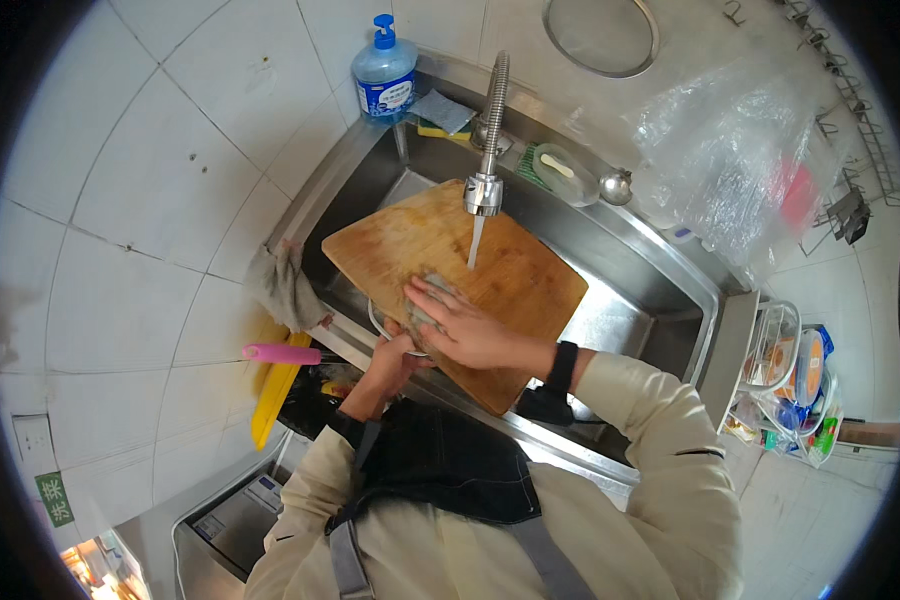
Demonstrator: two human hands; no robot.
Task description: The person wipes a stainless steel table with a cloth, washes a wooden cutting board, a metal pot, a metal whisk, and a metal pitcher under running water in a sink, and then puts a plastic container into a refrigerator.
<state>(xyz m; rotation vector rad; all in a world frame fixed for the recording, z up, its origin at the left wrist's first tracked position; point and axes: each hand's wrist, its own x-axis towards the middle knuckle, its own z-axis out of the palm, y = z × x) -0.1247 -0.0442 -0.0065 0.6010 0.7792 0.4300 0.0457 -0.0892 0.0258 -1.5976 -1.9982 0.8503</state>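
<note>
A wooden cutting board (525, 277) lies tilted across the stainless-steel sink (667, 322). Water from the spring-neck faucet (484, 191) runs onto its upper face. My right hand (476, 330) presses flat on the board, over a greyish scrubbing pad or cloth (440, 283) that its fingers partly cover. My left hand (390, 364) grips the board's near left edge; its fingers are partly hidden under the board. Beside that hand a white curved rim (377, 319) shows from beneath the board; what it belongs to is hidden.
A blue-pump soap bottle (385, 75) stands at the sink's back corner beside a grey pad (442, 111). A soap dish (566, 172) sits on the back ledge. At left are a draped rag (289, 289) and a pink handle (281, 354). Plastic bags (727, 157) hang at right.
</note>
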